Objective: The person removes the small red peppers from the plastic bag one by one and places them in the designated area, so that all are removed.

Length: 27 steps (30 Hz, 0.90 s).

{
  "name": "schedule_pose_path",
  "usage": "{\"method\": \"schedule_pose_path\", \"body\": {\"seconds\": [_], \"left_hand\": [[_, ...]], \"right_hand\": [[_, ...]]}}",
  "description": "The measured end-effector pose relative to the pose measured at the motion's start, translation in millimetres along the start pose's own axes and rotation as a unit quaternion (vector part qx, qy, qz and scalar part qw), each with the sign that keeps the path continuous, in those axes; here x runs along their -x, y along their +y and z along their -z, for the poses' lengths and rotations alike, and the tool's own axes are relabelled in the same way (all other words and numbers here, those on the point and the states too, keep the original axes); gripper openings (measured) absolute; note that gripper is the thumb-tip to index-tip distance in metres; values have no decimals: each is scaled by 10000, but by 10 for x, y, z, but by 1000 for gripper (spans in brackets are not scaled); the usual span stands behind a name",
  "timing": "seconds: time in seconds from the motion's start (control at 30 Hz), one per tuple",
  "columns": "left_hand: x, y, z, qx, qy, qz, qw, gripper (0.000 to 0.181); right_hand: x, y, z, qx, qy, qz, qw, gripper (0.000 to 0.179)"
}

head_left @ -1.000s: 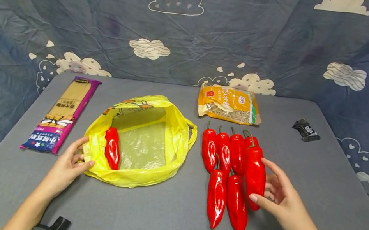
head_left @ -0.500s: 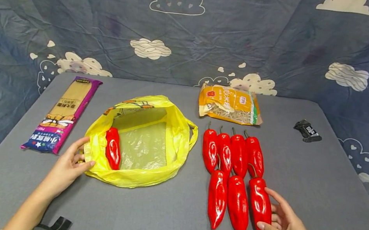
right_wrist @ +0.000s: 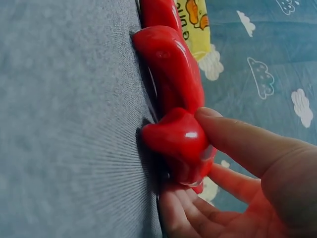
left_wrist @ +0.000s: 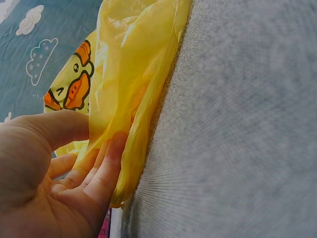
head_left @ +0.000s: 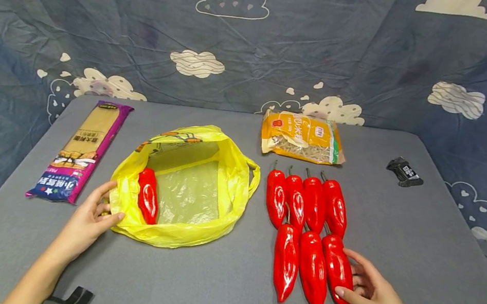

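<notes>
A yellow plastic bag [head_left: 170, 238] lies with its mouth spread wide, and one red pepper [head_left: 148, 196] is inside at its left. The bag's left edge is held between thumb and fingers of my left hand [head_left: 91, 219]; in the left wrist view the fingers lie behind the thin film. At the right, several red peppers [head_left: 313, 203] lie in two rows, stems pointing away. My right hand [head_left: 373, 295] holds the front row's rightmost pepper [head_left: 338, 269] from its right side, thumb on top and fingers on the far side, as the right wrist view shows. That pepper rests on the table.
A purple-edged noodle packet [head_left: 82, 150] lies left of the bag. Behind the peppers is an orange food packet [head_left: 303, 138]. A small black wrapped item [head_left: 404, 172] sits at the right on the grey table [head_left: 205, 292]. A cloud-patterned cloth [head_left: 258, 45] hangs behind.
My right hand has brought a pepper down and forward from over the back row to the front row's right end, then nudged it left beside its neighbour. The left hand stays at the bag.
</notes>
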<state>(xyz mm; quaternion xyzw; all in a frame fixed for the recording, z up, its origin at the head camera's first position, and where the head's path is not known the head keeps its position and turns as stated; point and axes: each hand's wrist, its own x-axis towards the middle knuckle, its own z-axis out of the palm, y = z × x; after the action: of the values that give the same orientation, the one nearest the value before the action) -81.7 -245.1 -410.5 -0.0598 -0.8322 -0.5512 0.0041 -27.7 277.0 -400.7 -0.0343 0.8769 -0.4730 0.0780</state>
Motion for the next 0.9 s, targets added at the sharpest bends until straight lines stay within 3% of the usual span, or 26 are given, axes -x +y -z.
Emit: {"method": "schedule_pose_path", "body": {"seconds": [0.07, 0.37, 0.5, 0.73, 0.9], "left_hand": [[1, -5, 1, 26, -4, -46, 10000, 66], [5, -1, -3, 18, 12, -13, 10000, 66], [-3, -9, -4, 11, -13, -16, 10000, 66], [-9, -27, -2, 57, 4, -87, 9999, 66], [-2, -20, -2, 49, -17, -48, 10000, 66]], "right_hand": [[-25, -6, -9, 297, 143, 138, 9994, 68], [-86, -92, -13, 1084, 273, -31, 9937, 70], [-109, -216, 22, 1270, 434, 188, 9908, 71], [-288, -672, -17, 514, 639, 1421, 9865, 72], [-510, -1042, -187, -216, 253, 2232, 9742, 74]]}}
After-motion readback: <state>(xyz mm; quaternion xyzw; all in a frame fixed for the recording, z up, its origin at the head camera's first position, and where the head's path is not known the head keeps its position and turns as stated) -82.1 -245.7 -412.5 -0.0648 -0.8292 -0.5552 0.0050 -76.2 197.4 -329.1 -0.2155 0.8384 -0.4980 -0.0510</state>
